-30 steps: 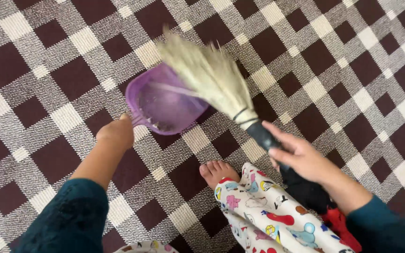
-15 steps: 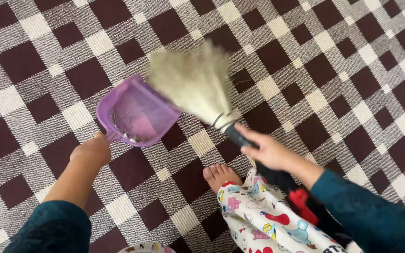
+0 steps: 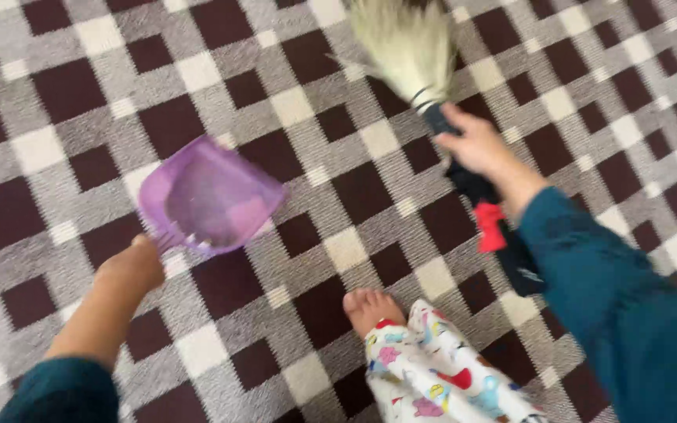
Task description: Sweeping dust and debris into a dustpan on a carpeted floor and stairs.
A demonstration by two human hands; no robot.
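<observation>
Leftmost, the left hand (image 3: pixel 128 270) is clenched around the handle of a purple dustpan (image 3: pixel 209 196), with a teal sleeve (image 3: pixel 60 392) showing at the bottom corner of the head view and the bare forearm running up from it. That translucent plastic dustpan sits just above and to the right of the hand, its scoop opening turned up toward the camera and its wide lip pointing right; the motion blur makes it impossible to tell whether its lower edge touches the floor. Underneath everything lies a checked carpet (image 3: pixel 56 94) in dark maroon, grey and cream squares. Near the bottom middle, a bare foot (image 3: pixel 370 307) rests on the carpet, toes pointing up the frame, with a white trouser leg (image 3: pixel 432 384) printed in bright cartoon shapes behind it. Further right and higher, the right hand (image 3: pixel 476 145) is closed tightly around the dark handle of a broom (image 3: pixel 409 43), whose pale straw bristles fan out toward the top edge of the frame, well apart from the dustpan. Below that hand the handle continues downward, with a red patch on it, beside the teal right sleeve (image 3: pixel 628 313).
</observation>
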